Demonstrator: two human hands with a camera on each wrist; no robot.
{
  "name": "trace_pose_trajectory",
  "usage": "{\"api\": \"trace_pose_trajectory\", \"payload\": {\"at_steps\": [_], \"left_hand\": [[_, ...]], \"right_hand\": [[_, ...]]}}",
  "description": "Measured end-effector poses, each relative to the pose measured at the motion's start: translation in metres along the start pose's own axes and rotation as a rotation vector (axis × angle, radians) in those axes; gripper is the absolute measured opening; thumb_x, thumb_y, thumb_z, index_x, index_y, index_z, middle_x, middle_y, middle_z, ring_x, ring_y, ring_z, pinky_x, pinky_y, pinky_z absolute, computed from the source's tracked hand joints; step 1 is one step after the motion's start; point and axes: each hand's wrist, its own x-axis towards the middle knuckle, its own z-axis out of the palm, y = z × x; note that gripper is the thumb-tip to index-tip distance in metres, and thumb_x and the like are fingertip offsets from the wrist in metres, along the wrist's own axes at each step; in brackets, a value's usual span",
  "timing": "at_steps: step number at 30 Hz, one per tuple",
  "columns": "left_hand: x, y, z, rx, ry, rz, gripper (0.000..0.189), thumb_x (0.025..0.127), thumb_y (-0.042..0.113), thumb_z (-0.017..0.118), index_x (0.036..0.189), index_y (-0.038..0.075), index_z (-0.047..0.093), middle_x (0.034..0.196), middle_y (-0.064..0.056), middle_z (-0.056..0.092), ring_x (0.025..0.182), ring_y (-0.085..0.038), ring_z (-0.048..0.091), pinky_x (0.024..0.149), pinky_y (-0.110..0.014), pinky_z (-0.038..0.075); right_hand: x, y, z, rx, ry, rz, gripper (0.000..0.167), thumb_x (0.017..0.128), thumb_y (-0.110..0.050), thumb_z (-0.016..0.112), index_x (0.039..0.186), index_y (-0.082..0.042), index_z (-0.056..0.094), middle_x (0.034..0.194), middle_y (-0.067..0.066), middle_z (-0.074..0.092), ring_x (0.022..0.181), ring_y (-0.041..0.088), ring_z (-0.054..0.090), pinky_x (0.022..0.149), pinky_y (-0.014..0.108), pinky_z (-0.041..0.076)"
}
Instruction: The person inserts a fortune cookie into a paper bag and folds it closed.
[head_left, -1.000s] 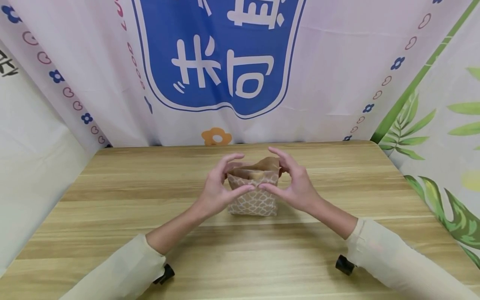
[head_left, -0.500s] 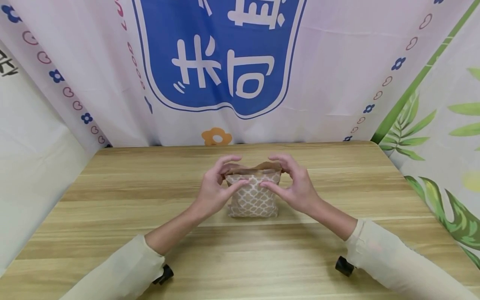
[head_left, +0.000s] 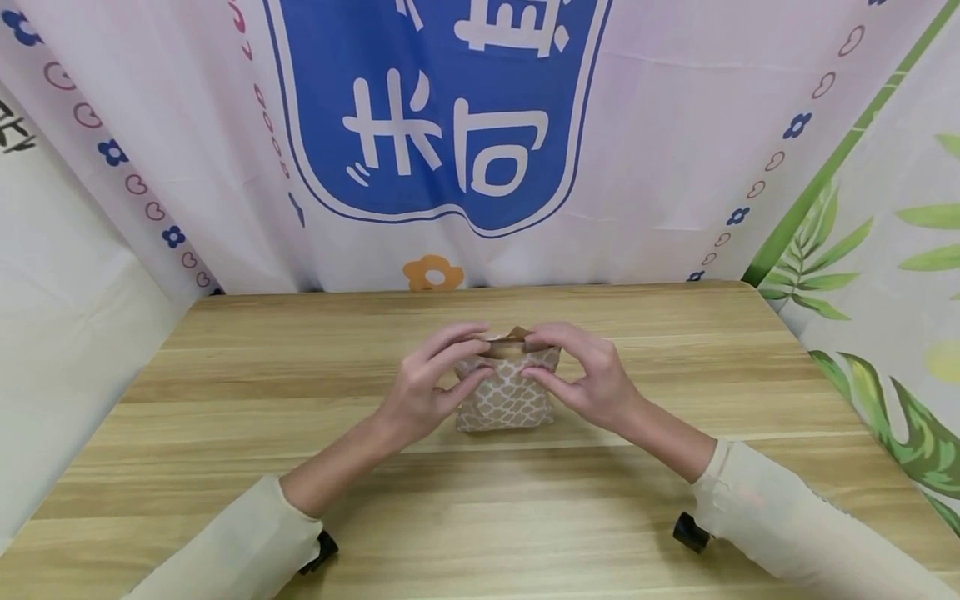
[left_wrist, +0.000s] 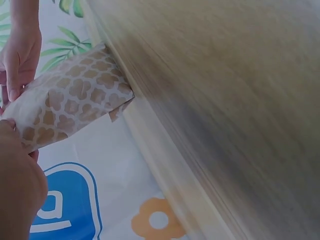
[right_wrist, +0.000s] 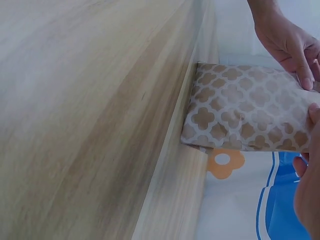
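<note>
A brown paper bag (head_left: 504, 407) with a white lattice pattern stands upright on the wooden table. In the head view, my left hand (head_left: 422, 390) pinches the bag's upper left edge, thumb in front and fingers bent over the mouth. My right hand (head_left: 596, 377) grips the upper right edge the same way. Between the hands the mouth gapes slightly; what lies inside cannot be made out. The left wrist view shows the bag's patterned face (left_wrist: 75, 97) and its base on the table. From the right wrist, the same face (right_wrist: 240, 110) appears with both thumbs near the top.
The wooden table (head_left: 480, 517) extends around the bag on every side. Behind it hangs a white curtain (head_left: 637, 208) with a blue emblem and an orange flower. A leaf-printed sheet (head_left: 885, 333) borders the right side. Black wrist cameras (head_left: 692, 532) sit below the sleeves.
The fingers of both hands have come down and inward over the bag's top edge. The mouth, wide a second ago, is narrower. The bag's base has stayed in about the same place.
</note>
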Motion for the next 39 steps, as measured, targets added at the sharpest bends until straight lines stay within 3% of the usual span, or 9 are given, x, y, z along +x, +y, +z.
{"api": "trace_pose_trajectory", "payload": {"at_steps": [6, 17, 26, 35, 39], "left_hand": [[0.0007, 0.0007, -0.0016, 0.008, -0.037, -0.031, 0.045, 0.074, -0.007, 0.088, 0.115, -0.005, 0.069, 0.122, -0.024, 0.067, 0.109, -0.037, 0.069, 0.099, -0.030, 0.057], [0.0013, 0.0017, -0.0033, -0.023, -0.094, -0.063, 0.032, 0.078, 0.003, 0.089, 0.105, -0.002, 0.071, 0.119, -0.020, 0.067, 0.104, -0.032, 0.069, 0.092, -0.034, 0.060], [0.0010, 0.0029, -0.0031, -0.060, -0.125, -0.088, 0.026, 0.077, 0.002, 0.089, 0.097, 0.000, 0.072, 0.123, -0.021, 0.064, 0.097, -0.030, 0.068, 0.080, -0.029, 0.062], [0.0030, 0.0049, 0.0003, -0.098, -0.088, -0.124, 0.017, 0.078, -0.009, 0.084, 0.082, 0.003, 0.071, 0.119, -0.021, 0.067, 0.093, -0.029, 0.069, 0.072, -0.026, 0.060], [0.0013, 0.0046, 0.0031, -0.102, -0.036, -0.119, 0.018, 0.077, -0.012, 0.082, 0.082, 0.002, 0.072, 0.116, -0.021, 0.069, 0.091, -0.031, 0.070, 0.069, -0.025, 0.060]], "right_hand": [[0.0012, -0.0004, -0.0007, 0.009, -0.010, -0.023, 0.036, 0.100, -0.030, 0.070, 0.109, 0.004, 0.071, 0.104, 0.018, 0.075, 0.094, 0.031, 0.073, 0.094, 0.023, 0.057], [-0.0005, -0.0013, -0.0018, -0.009, -0.046, -0.006, 0.023, 0.092, -0.019, 0.081, 0.103, 0.000, 0.074, 0.112, 0.019, 0.072, 0.101, 0.034, 0.072, 0.097, 0.025, 0.056], [-0.0007, -0.0015, -0.0021, -0.026, -0.089, -0.012, 0.030, 0.100, -0.034, 0.071, 0.099, -0.004, 0.073, 0.118, 0.019, 0.069, 0.101, 0.032, 0.070, 0.094, 0.030, 0.058], [-0.0006, -0.0032, -0.0014, 0.013, -0.096, 0.010, 0.035, 0.101, -0.041, 0.067, 0.095, -0.007, 0.072, 0.122, 0.020, 0.066, 0.107, 0.033, 0.068, 0.095, 0.032, 0.057], [-0.0015, -0.0047, 0.0000, 0.049, -0.074, 0.047, 0.019, 0.096, -0.025, 0.077, 0.094, -0.006, 0.072, 0.122, 0.020, 0.066, 0.108, 0.034, 0.067, 0.096, 0.028, 0.056]]}}
